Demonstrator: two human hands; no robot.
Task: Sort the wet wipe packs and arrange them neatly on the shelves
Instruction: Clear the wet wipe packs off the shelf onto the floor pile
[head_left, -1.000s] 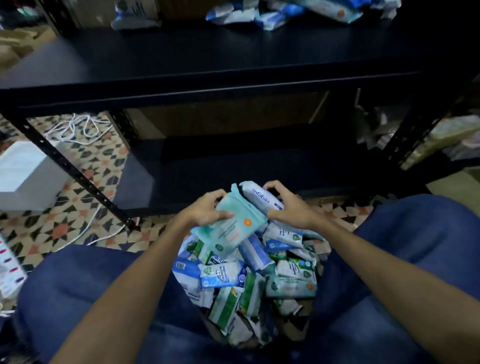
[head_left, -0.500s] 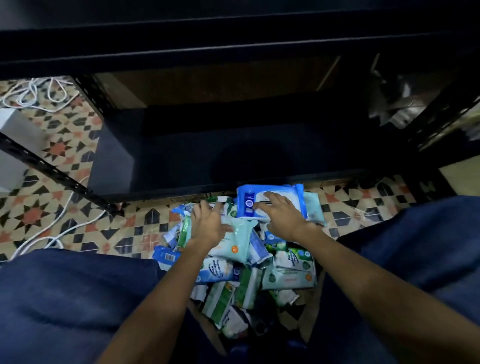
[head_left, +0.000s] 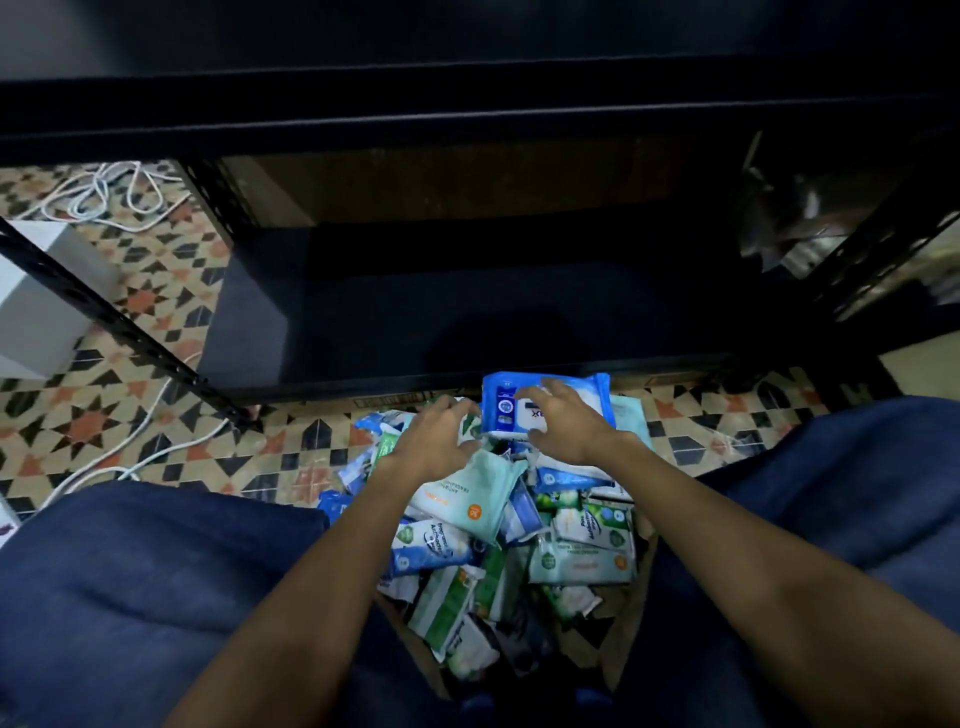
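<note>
We see a patterned tile floor (head_left: 130, 431) carrying mixed wet-wipe packs (head_left: 519, 545) before the black metal shelf's (head_left: 467, 322) front edge.

A heap of wet wipe packs (head_left: 498, 535) lies between my knees, tumbled at all angles: green-and-white, blue-and-white and pale teal ones. A large blue pack (head_left: 545, 402) sits flat at the far end of the heap. A teal pack (head_left: 467, 493) with an orange dot lies tilted just below it. The black lower shelf (head_left: 467, 317) beyond is bare.
</note>
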